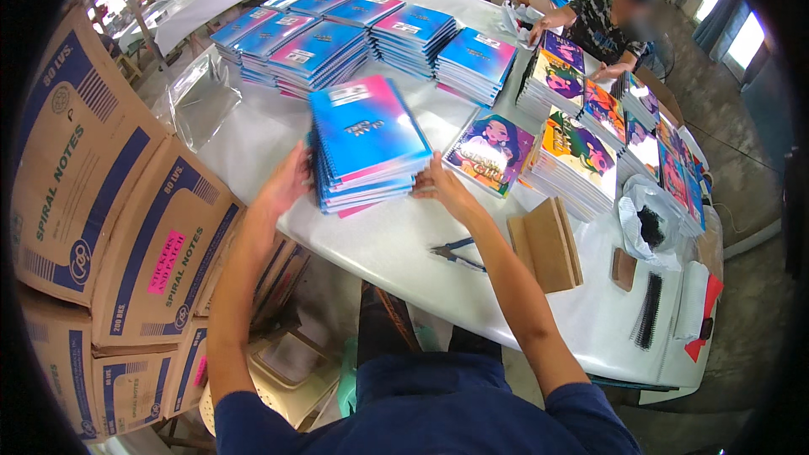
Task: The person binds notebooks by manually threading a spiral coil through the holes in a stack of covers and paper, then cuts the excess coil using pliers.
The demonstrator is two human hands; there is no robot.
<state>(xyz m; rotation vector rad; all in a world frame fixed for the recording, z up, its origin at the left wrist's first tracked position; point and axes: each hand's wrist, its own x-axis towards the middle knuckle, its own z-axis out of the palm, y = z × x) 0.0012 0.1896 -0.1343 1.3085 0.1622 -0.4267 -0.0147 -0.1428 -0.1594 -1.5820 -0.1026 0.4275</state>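
Observation:
A stack of spiral notebooks with blue and pink covers stands near the table's front edge, its lower notebooks askew. My left hand is at the stack's left, wire-bound side, a little blurred, fingers stretched out; whether it touches is hard to tell. At the right side my right hand has its spread fingertips against the notebooks' edges. Just right of it lies a notebook with a cartoon girl on its cover. A pair of pliers with dark handles rests beside my right forearm.
More blue-pink notebook stacks fill the far side of the white table. Cartoon-cover stacks, a brown cardboard piece and black binding coils are at the right. Cartons rise at the left. A co-worker sits across.

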